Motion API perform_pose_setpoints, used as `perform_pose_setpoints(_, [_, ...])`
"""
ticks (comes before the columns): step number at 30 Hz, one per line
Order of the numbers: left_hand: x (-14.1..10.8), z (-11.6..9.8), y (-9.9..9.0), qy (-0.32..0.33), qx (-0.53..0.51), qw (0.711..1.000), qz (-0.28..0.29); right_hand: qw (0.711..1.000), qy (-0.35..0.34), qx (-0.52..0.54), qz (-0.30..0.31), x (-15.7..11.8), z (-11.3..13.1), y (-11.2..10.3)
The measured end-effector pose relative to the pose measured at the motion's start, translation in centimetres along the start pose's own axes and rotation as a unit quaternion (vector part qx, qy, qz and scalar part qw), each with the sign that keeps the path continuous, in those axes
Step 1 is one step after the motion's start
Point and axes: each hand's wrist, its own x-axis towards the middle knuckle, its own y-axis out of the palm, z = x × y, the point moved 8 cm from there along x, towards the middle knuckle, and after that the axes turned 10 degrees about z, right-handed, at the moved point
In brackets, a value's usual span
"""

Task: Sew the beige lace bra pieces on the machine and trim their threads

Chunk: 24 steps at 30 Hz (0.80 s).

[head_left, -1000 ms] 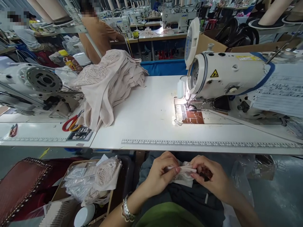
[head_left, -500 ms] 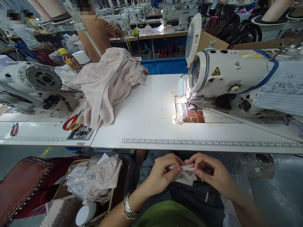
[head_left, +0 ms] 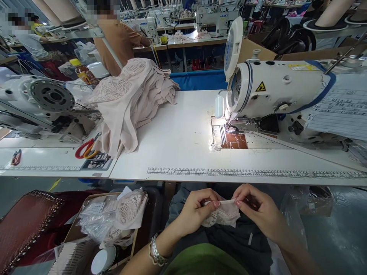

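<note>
Table [head_left: 177, 152]: while the fabric pile [head_left: 126, 103] lies as before, the work hangs below the front edge, over the lap [head_left: 235, 238].
Left hand [head_left: 196, 210]: pinching one end of the cloth's rim.
Right hand [head_left: 258, 208]: pinching the other end, its fingertips slightly farther off than half a second ago.
Lace cloth [head_left: 225, 217]: between both hands, more showing.
Rim [head_left: 226, 201]: drawn straighter, seemingly the part being worked.

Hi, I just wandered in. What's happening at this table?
A person holds a small piece of pale, lacy fabric over their lap, its upper edge gripped by the left hand and the right hand. Ahead, on the white table, stands a sewing machine with a light shining near its needle. A heap of similar fabric lies farther left, with scissors beside it.
</note>
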Motion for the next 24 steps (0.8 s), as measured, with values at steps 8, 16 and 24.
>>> perform_pose_setpoints(8, [0.0, -0.6, 0.1, 0.025, 0.059, 0.998, -0.005, 0.999, 0.014, -0.038, -0.011, 0.1, 0.2, -0.3])
perform_pose_setpoints(16, [0.4, -1.5, 0.2, -0.025, 0.201, 0.979, 0.004, 0.997, 0.018, -0.07, -0.026, -0.1, 1.3, -0.2])
perform_pose_setpoints(24, [1.2, -0.8, 0.5, -0.039, 0.202, 0.977, -0.048, 0.989, -0.023, -0.131, -0.07, -0.4, 2.2, -0.4])
